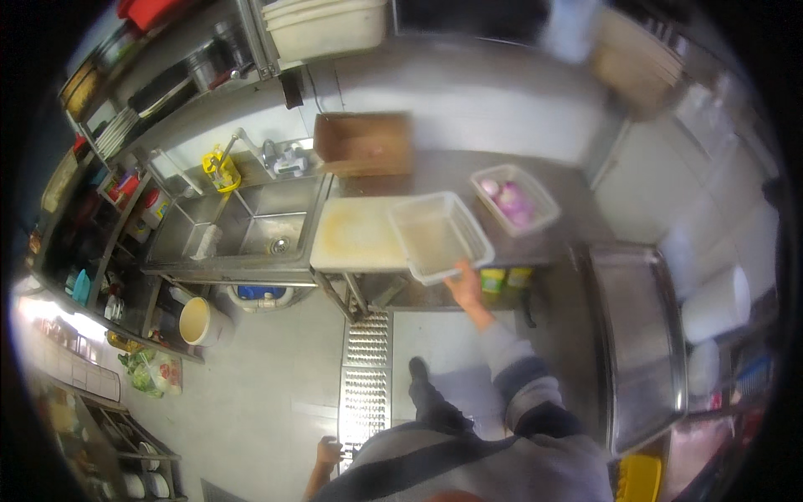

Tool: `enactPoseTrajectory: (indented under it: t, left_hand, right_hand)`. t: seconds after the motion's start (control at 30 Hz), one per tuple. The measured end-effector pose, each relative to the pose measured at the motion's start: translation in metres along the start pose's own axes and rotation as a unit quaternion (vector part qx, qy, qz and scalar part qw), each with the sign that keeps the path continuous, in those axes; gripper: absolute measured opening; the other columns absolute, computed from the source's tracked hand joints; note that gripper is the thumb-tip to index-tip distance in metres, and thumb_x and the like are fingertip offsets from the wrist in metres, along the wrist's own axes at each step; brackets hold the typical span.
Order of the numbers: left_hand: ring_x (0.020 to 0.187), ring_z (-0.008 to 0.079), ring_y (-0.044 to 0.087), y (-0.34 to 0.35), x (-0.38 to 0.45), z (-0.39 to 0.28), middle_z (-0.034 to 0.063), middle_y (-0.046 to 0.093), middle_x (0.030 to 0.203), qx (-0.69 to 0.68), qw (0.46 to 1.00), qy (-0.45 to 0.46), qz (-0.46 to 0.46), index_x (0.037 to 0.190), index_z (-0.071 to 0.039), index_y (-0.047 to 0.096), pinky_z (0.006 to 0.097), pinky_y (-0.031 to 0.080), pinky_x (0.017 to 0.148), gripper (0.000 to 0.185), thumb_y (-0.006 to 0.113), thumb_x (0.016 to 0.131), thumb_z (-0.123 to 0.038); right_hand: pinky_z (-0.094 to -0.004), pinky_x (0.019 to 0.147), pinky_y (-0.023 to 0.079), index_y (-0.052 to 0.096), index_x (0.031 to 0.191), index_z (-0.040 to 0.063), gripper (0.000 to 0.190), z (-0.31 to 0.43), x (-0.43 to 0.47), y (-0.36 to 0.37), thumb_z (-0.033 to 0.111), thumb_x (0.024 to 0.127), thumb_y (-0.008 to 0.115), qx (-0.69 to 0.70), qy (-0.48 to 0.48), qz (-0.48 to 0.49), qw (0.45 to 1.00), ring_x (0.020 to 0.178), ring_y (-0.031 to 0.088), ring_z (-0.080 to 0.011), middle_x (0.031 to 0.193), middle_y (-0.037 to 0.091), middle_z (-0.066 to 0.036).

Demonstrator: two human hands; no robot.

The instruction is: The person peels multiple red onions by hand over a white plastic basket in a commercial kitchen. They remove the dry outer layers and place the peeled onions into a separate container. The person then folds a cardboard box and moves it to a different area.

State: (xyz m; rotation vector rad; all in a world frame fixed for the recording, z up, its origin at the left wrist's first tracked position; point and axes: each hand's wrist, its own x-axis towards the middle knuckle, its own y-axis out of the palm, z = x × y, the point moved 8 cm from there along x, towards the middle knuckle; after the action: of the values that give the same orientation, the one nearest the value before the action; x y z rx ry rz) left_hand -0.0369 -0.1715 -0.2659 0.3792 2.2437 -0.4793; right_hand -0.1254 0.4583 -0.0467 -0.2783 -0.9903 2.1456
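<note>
My right hand [467,287] grips the near rim of a white plastic basket [442,238], which looks bare inside. The basket overlaps the right part of a thick white cutting board [357,235] with a yellowish stain. I cannot tell whether it rests on the board or hangs above it. To its right, a second white plastic basket [546,194] holds several peeled purple onions [515,204] on the steel counter [439,166]. Low beside my body hangs my left hand [329,450], its fingers curled; whether they are closed is unclear.
A double steel sink [307,219] adjoins the board on the left. Behind the board stands an open cardboard box [364,147]. A steel-topped unit [637,339] is at right. On the floor are a drain grate [367,401], a white bucket [199,323] and bagged greens [147,370].
</note>
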Motion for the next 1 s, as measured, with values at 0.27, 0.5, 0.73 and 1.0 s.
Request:
enactPoseTrajectory:
  t: [0.27, 0.5, 0.73, 1.0]
  left_hand:
    - [0.063, 0.0264, 0.066, -0.012, -0.016, -0.046, 0.0168, 0.067, 0.085, 0.088, 0.994, 0.038, -0.045, 0.112, 0.001, 0.047, 0.0384, 0.055, 0.046, 0.040, 0.069, 0.079, -0.001]
    - [0.076, 0.0233, 0.068, -0.043, -0.012, -0.018, 0.0182, 0.069, 0.087, 0.009, 0.980, -0.102, -0.170, 0.114, 0.000, 0.054, 0.0380, 0.057, 0.063, 0.046, 0.076, 0.074, -0.007]
    - [0.072, 0.0233, 0.067, -0.048, -0.025, -0.017, 0.0155, 0.067, 0.086, 0.102, 0.975, -0.119, -0.157, 0.113, 0.001, 0.052, 0.0366, 0.055, 0.057, 0.037, 0.067, 0.080, -0.004]
    - [0.066, 0.0191, 0.064, -0.066, 0.019, -0.114, 0.0115, 0.065, 0.082, -0.177, 0.973, -0.098, -0.112, 0.111, 0.000, 0.051, 0.0308, 0.052, 0.051, 0.028, 0.059, 0.084, -0.002]
  right_hand:
    - [-0.0438, 0.094, 0.045, 0.043, 0.139, 0.013, 0.069, 0.039, 0.181, -0.002, 0.038, 0.080, 0.069, 0.022, 0.008, 0.205, 0.978, 0.112, 0.058, -0.0361, 0.120, 0.061, -0.020]
    - [-0.0438, 0.103, 0.039, 0.034, 0.142, 0.000, 0.091, 0.063, 0.376, 0.099, 0.057, 0.079, 0.065, 0.078, 0.029, 0.015, 0.996, 0.125, 0.047, -0.0409, 0.134, 0.048, -0.030]
    - [-0.0492, 0.077, 0.049, 0.066, 0.094, -0.005, 0.058, 0.062, 0.406, 0.118, 0.052, 0.087, 0.056, 0.131, 0.064, -0.077, 0.986, 0.088, 0.063, -0.0443, 0.090, 0.065, -0.029]
    - [-0.0471, 0.070, 0.048, 0.065, 0.085, -0.008, 0.049, 0.119, 0.285, 0.001, 0.039, 0.093, 0.053, 0.202, 0.042, -0.139, 0.969, 0.079, 0.063, -0.0449, 0.081, 0.064, -0.029]
